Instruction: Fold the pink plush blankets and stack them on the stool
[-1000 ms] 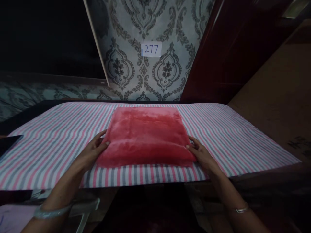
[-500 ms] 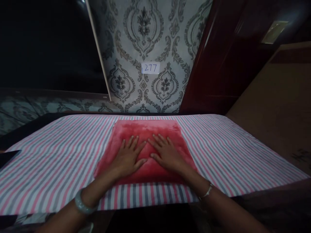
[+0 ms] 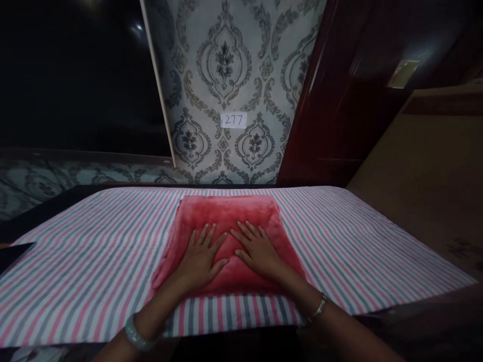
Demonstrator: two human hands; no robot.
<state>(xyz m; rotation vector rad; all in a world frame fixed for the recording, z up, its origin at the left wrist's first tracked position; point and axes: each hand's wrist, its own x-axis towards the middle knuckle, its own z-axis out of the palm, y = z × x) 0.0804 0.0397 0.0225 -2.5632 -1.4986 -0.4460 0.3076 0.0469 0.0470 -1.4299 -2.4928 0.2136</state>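
A folded red plush cloth lies square on the striped pink, grey and white table cover. My left hand rests flat on the cloth's near left part, fingers spread. Beside it, my right hand presses flat on the near right part, fingers spread too. The two hands almost touch at the thumbs. Neither hand grips anything. A pale bangle circles my left wrist and a thin metal one my right.
Patterned wallpaper with a small paper label "277" stands behind the table. A dark screen or window fills the upper left, a dark red wooden panel the right. A dark flat object lies at the table's left edge.
A second ago my hands held the cloth's left and right sides; they then moved onto its top and lie flat there. The view has tilted up slightly.
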